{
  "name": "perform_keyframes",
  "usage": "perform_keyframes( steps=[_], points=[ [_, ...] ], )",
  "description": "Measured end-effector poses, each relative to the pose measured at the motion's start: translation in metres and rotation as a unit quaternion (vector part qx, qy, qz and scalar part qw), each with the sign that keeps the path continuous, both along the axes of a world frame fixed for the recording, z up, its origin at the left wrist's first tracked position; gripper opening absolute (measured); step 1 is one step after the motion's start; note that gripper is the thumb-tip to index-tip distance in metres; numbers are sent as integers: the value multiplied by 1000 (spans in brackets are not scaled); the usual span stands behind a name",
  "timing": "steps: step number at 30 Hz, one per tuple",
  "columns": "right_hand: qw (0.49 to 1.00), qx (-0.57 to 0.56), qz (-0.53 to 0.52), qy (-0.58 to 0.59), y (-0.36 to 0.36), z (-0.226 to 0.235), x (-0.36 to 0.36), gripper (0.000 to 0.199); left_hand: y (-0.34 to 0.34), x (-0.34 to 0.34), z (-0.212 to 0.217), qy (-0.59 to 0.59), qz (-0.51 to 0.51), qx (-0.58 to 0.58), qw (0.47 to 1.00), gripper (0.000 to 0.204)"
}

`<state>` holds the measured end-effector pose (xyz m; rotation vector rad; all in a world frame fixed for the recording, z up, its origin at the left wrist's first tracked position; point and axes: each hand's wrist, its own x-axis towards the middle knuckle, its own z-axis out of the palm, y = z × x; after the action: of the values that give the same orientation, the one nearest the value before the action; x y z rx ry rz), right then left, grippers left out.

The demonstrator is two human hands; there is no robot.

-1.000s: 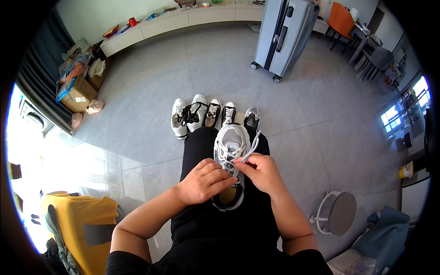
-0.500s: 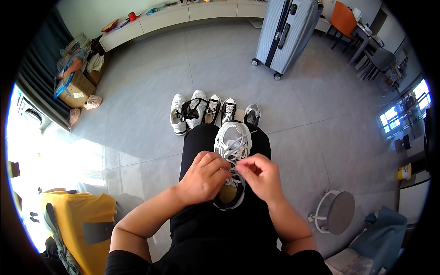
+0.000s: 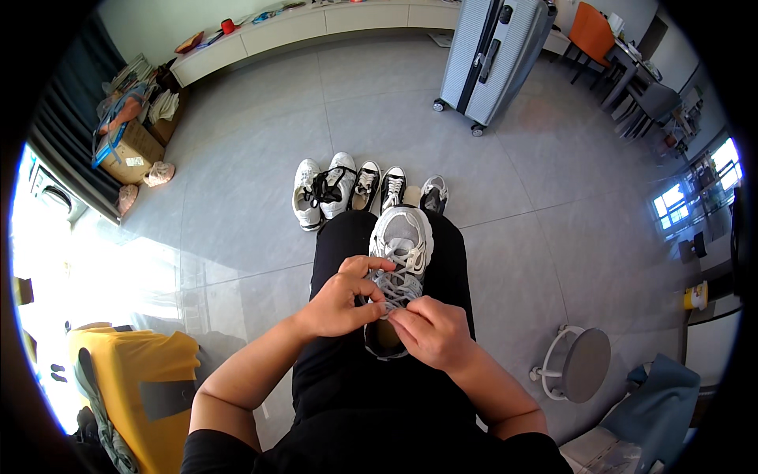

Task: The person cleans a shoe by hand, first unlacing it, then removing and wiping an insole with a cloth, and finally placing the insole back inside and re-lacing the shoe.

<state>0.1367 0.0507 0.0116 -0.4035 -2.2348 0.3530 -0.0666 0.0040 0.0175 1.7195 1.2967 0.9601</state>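
Observation:
A white and grey sneaker (image 3: pixel 407 229) rests on my lap, its toe pointing away from me and its opening toward me. Grey shoelaces (image 3: pixel 401 286) criss-cross over its tongue. From the left, my left hand (image 3: pixel 347 299) pinches the lace near the top eyelets with thumb and finger, while another finger reaches across the lacing. My right hand (image 3: pixel 433 328) is closed at the ankle end of the shoe, thumb and forefinger pinched on the lace close to the left fingertips. The exact lace end between the fingers is too small to make out.
On the floor beyond my knees stand white shoes with black laces (image 3: pixel 324 189), black-and-white canvas shoes (image 3: pixel 379 186) and a grey sneaker (image 3: pixel 434 194). Farther off is a silver suitcase (image 3: pixel 493 67). A round stool (image 3: pixel 586 365) stands at right, a yellow-covered seat (image 3: pixel 134 363) at left.
Both hands have shifted; my right hand has come down from the middle of the lacing toward the shoe's opening. My left fingers have spread over the laces, which now lie closer to the tongue.

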Motion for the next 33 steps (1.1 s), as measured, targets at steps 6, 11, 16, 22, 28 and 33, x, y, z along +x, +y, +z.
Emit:
perform_keyframes(
  steps=[6,11,16,22,28,33],
  points=[
    [1000,7,13,-13,2,1,4,14,-4,11,-8,-67,15,-94,993,12],
    [1000,17,-9,16,1,-9,2,16,-5,19,-10,-226,39,-179,957,15],
    [989,-134,-14,65,1,-12,5,21,-4,15,-4,-149,48,-150,976,17],
    [996,61,-50,30,3,-9,0,32,-4,18,-2,-58,65,-63,994,16],
    [994,93,-52,-19,6,-5,5,27,-2,18,2,4,60,-4,998,15],
    [988,141,-42,-51,12,0,7,24,-1,19,1,15,68,10,998,14]
  ],
)
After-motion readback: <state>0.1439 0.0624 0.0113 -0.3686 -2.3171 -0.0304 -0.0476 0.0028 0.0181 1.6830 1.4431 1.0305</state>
